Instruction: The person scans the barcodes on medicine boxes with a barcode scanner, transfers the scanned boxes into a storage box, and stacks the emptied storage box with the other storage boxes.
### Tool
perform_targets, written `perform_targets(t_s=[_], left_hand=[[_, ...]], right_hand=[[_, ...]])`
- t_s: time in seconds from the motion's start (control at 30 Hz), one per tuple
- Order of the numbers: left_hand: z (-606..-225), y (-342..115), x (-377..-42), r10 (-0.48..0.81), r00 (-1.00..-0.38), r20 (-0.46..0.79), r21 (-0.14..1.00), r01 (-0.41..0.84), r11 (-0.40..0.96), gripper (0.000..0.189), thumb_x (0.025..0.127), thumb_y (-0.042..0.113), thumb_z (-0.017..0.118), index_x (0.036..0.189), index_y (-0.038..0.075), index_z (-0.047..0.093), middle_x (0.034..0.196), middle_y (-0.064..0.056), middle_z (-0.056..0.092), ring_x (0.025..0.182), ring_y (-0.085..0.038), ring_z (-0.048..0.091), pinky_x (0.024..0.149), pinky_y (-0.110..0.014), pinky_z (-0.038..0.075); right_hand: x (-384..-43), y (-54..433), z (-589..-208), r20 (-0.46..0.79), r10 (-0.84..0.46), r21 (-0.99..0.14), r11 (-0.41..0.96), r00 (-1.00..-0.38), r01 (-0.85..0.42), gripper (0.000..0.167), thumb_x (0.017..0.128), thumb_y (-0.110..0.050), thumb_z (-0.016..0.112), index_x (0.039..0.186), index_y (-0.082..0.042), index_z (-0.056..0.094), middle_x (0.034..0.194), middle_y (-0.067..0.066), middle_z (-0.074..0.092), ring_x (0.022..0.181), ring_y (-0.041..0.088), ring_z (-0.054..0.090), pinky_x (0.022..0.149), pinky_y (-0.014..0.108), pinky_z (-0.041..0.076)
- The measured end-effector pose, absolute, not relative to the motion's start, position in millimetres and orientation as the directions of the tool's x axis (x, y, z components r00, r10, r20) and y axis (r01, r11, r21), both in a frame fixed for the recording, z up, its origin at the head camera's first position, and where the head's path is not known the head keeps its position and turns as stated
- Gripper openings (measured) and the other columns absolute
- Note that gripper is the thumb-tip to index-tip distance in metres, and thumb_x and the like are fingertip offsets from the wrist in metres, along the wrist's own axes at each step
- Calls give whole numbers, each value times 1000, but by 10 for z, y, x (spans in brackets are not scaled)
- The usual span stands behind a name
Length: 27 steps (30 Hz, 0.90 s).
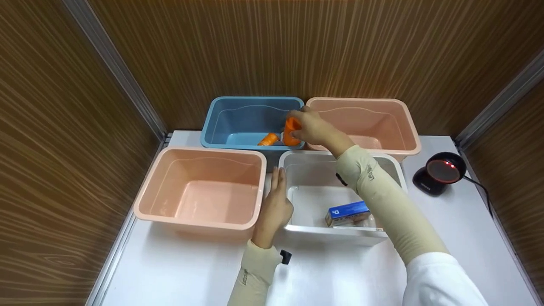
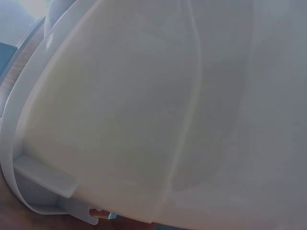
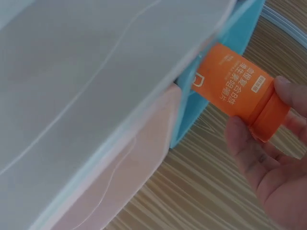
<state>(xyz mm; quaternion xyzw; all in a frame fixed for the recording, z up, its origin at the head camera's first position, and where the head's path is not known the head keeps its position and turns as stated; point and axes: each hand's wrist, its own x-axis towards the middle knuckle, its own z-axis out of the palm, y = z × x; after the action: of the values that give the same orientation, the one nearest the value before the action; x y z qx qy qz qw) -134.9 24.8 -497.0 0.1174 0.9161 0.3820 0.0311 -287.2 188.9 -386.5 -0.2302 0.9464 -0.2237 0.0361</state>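
My right hand [image 1: 315, 126] holds an orange pill bottle [image 3: 235, 84] by its cap end, thumb on one side and fingers on the other. In the head view this bottle is upright at the right end of the blue bin [image 1: 250, 100]. A second orange bottle [image 1: 268, 139] lies inside that bin. My left hand [image 1: 276, 210], fingers straight, lies along the left side of the white bin [image 1: 306, 229]. Inside the white bin are a blue box [image 1: 349, 212] and some pale items beside it, partly hidden by my right arm. The left wrist view shows mostly the white bin's wall.
One pink bin [image 1: 199, 225] stands front left and another pink bin [image 1: 357, 102] back right. A black scanner [image 1: 442, 170] with red lights sits on the white table [image 1: 191, 263] at the right, its cable trailing along the edge. Wood-patterned walls [image 1: 255, 46] enclose the back and sides.
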Motion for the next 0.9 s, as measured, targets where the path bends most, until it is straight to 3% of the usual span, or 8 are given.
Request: perform_targets(t_s=[0.1,0.33,0.7,0.9], left_hand=[[-4970,254,-1351,239,-971,28,710,187,679,76,93,-9,45,162,5,16,169,-13,4,117,-27,57,60,-26,46],[-4986,256,-1357,261,-963,69,720,229,655,75,92,-8,45,161,2,16,168,-15,5,133,-28,47,61,-27,45],[-4960,284,-1374,264,-962,61,714,227,663,74,94,-7,45,161,2,15,168,-16,4,126,-26,53,62,-26,45],[-4957,286,-1366,259,-964,58,715,221,663,74,94,-8,45,161,3,15,168,-15,4,119,-27,57,60,-25,45]], right_hand=[[-2891,1858,-3919,-8,-456,-418,810,-890,-411,49,95,-12,70,141,-7,55,129,23,52,113,36,51,95,48,49],[-2959,1843,-4031,-36,-460,-337,841,-887,-422,48,95,-18,71,140,-8,56,121,20,59,109,34,54,94,47,49],[-3010,1819,-4050,-53,-419,-340,861,-906,-378,45,95,-25,71,135,-8,59,115,14,61,104,30,54,90,45,50],[-3028,1753,-4048,0,-406,-344,858,-914,-381,43,95,-27,72,131,-8,59,112,15,59,102,31,55,87,44,51]])
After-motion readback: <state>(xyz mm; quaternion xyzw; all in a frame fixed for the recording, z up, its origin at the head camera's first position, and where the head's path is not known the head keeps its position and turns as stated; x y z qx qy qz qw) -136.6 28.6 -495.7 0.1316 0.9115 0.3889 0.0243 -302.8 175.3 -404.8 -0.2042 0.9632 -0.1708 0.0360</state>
